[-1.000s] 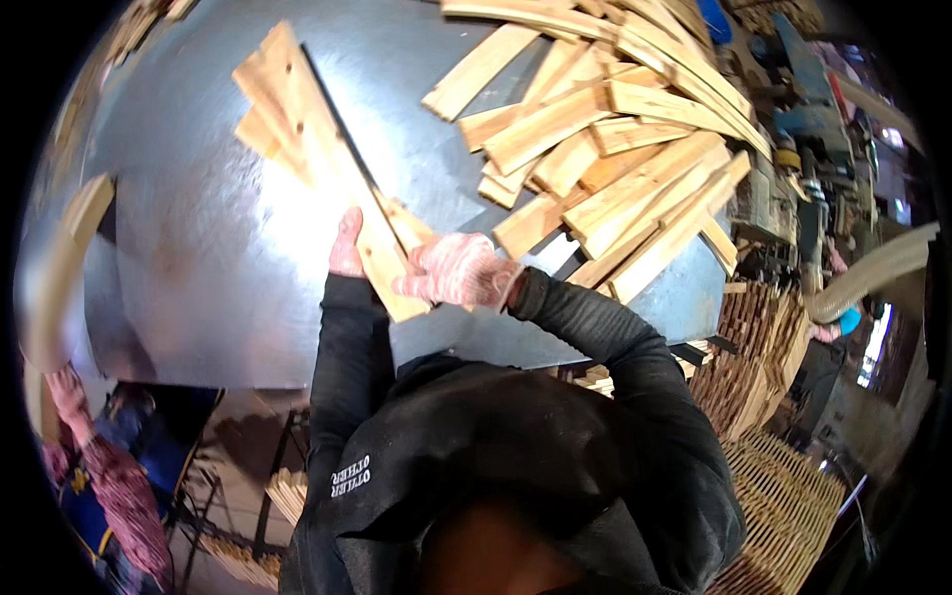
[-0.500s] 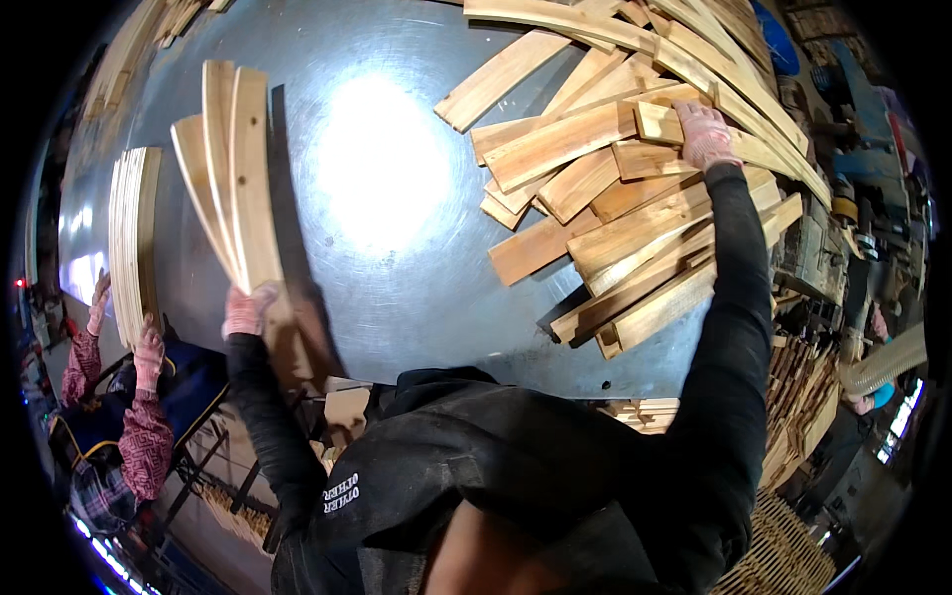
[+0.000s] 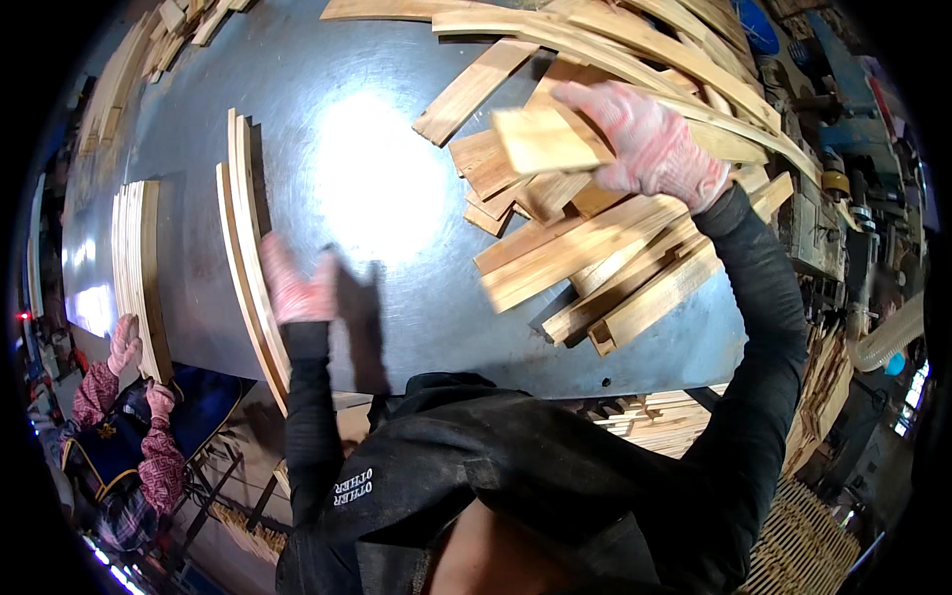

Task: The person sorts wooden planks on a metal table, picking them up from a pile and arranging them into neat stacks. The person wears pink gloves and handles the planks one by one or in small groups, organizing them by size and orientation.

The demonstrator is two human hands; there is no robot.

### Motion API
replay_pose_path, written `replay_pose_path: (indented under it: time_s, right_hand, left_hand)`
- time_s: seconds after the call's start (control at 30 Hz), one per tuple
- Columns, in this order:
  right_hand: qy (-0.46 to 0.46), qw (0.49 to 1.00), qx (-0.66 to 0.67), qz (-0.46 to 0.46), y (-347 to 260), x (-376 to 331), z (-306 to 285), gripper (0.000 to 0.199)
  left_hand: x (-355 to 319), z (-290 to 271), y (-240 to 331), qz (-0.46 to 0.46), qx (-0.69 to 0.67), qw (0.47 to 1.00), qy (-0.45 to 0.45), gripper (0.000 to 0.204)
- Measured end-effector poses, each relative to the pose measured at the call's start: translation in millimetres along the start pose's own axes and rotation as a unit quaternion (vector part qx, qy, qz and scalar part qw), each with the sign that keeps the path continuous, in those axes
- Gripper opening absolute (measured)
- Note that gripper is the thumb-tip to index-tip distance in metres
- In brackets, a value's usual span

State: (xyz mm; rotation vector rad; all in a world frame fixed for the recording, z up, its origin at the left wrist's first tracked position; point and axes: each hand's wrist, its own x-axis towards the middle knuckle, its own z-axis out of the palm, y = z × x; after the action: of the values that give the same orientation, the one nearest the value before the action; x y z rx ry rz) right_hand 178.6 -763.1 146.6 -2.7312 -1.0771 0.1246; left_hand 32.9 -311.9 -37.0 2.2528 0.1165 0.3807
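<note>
Two gloved hands work over a grey metal tabletop point(image 3: 397, 198) strewn with wooden slats. On the right, the right hand point(image 3: 650, 139), in a pink-and-white knit glove, has its fingers point(image 3: 585, 99) curled shut over the end of a short pale wooden slat point(image 3: 540, 139), lifted above a loose pile of slats point(image 3: 595, 248) that spreads across the tabletop's right half; the pile holds too many overlapping pieces to count. The held slat juts leftward from the fingers, its free end toward the bright glare at the tabletop's middle. On the left, the left hand point(image 3: 297, 288), in a matching glove and blurred, is raised with fingers spread and nothing visibly in its grip; it sits just beside a stack of slats standing on edge point(image 3: 248, 248), about three in number, which curves along the tabletop's near-left side. One second stack of slats point(image 3: 139, 268), several pieces deep, lies further left at the tabletop's edge, where another person's two gloved hands point(image 3: 124, 342) reach up from below. One small white label point(image 3: 352, 486) shows on the wearer's dark jacket sleeve, its lettering left unread. A woven slatted panel point(image 3: 803, 535) lies at lower right
</note>
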Motion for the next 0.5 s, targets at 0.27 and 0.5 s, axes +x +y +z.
replay_pose_path:
  time_s: [0.27, 0.5]
  right_hand:
    - [0.143, 0.98, 0.137, 0.014, -79, 98, -159, 0.064]
    - [0.049, 0.741, 0.668, -0.058, 9, 200, 2, 0.06]
  left_hand:
    - [58, 139, 194, 0.127, -0.319, 0.921, -0.185, 0.127]
    - [44, 71, 171, -0.158, -0.455, 0.815, -0.324, 0.06]
